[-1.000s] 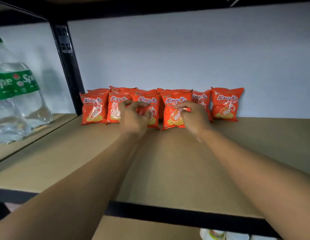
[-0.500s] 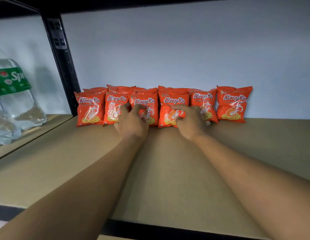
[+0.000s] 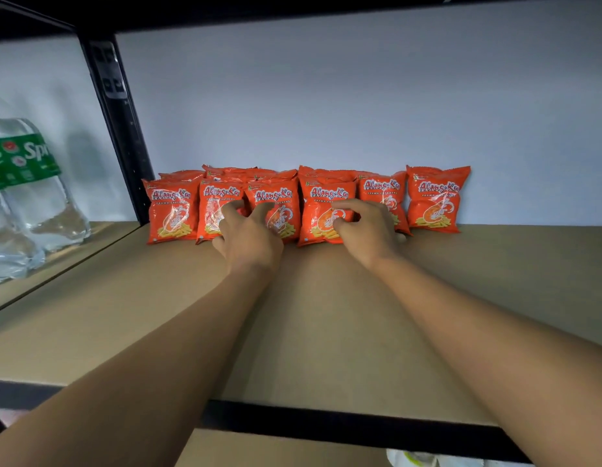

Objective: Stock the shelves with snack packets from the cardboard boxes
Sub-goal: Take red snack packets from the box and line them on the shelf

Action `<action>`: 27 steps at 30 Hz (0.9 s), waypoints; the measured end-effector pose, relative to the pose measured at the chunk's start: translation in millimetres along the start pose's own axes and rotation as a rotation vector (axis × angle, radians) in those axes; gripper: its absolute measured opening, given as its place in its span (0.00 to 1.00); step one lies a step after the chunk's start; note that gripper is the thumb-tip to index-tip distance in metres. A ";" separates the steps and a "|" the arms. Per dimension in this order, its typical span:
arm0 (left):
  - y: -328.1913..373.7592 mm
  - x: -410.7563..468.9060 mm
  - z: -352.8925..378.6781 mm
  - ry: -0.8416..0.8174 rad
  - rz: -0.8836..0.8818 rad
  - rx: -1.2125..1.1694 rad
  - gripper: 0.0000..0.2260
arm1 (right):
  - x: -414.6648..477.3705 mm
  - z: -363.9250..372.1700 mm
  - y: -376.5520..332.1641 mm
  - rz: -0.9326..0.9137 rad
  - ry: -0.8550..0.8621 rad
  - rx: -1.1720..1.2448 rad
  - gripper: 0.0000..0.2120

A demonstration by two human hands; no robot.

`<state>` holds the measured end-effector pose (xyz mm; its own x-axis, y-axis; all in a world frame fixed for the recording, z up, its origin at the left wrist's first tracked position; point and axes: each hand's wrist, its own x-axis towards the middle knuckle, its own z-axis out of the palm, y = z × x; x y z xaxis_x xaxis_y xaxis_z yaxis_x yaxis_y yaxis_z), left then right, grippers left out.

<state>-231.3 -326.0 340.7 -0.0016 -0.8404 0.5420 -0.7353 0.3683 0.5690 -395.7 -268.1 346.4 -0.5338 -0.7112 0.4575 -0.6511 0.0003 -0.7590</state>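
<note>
Snack packets (image 3: 326, 203), probably light and crushable, are touched at the shelf (image 3: 326, 315) back edge by the left hand (image 3: 249, 237) with spread fingers. Whether the right hand (image 3: 367, 230) grips cannot be told. Top seams are best pinched.

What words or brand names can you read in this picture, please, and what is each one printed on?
"Alang-Ku": brand on the front of each orange snack packet.
"PRAWN CRACKERS": small line under it on the same packets.
"Spr", cut off: green label of the clear bottle.
Too small to read: the packets' corner logo and the label's fine print.
</note>
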 end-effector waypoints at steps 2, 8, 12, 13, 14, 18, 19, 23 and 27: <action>5.6 -12.1 -13.4 -0.013 0.009 -0.026 0.18 | -9.7 -12.4 -3.6 -0.013 0.020 0.010 0.14; 27.2 -72.1 -63.2 -0.156 0.139 -0.237 0.12 | -66.9 -68.6 -19.6 -0.065 -0.126 0.064 0.07; 31.6 -136.2 -94.2 -0.337 0.188 -0.387 0.12 | -152.2 -117.9 -23.9 -0.041 -0.214 0.142 0.09; 29.8 -153.9 -100.4 -0.364 0.198 -0.397 0.12 | -175.0 -128.0 -21.9 -0.036 -0.225 0.150 0.09; 28.6 -170.9 -106.3 -0.379 0.210 -0.406 0.11 | -197.5 -138.4 -20.1 -0.043 -0.230 0.164 0.09; 23.8 -234.1 -127.6 -0.333 0.286 -0.411 0.07 | -263.4 -172.8 -6.7 -0.055 -0.206 0.183 0.10; 22.5 -248.9 -131.6 -0.295 0.314 -0.396 0.07 | -275.7 -180.2 -2.9 -0.050 -0.204 0.191 0.10; 14.3 -308.6 -134.2 -0.299 0.341 -0.379 0.06 | -320.2 -196.0 25.8 0.039 -0.286 0.151 0.12; 2.9 -355.7 -115.8 -0.572 0.170 -0.349 0.07 | -359.0 -198.5 65.5 0.193 -0.407 0.112 0.11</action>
<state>-154.4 20.0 221.2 -0.5251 -0.8022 0.2842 -0.4325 0.5391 0.7227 -353.8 126.8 224.4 -0.3694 -0.9238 0.1006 -0.4866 0.1001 -0.8679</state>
